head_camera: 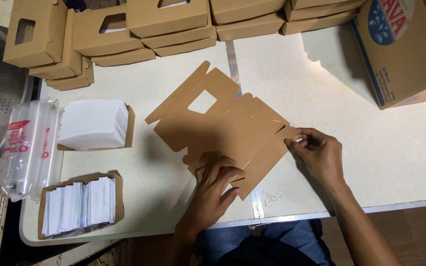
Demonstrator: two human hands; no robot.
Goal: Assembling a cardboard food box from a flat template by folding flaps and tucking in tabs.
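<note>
A flat brown box blank (223,125) lies mid-frame on the pale table (371,148), its long axis running upper left to lower right. The left hand (213,184) presses its near edge with flat fingers; the right hand (319,152) pinches the right-end flap.

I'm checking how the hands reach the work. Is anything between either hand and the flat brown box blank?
Nothing visible is. The left hand presses on the blank at its near edge, and the right hand pinches its right-hand flap. The white sheets and folded boxes lie off to the side.
</note>
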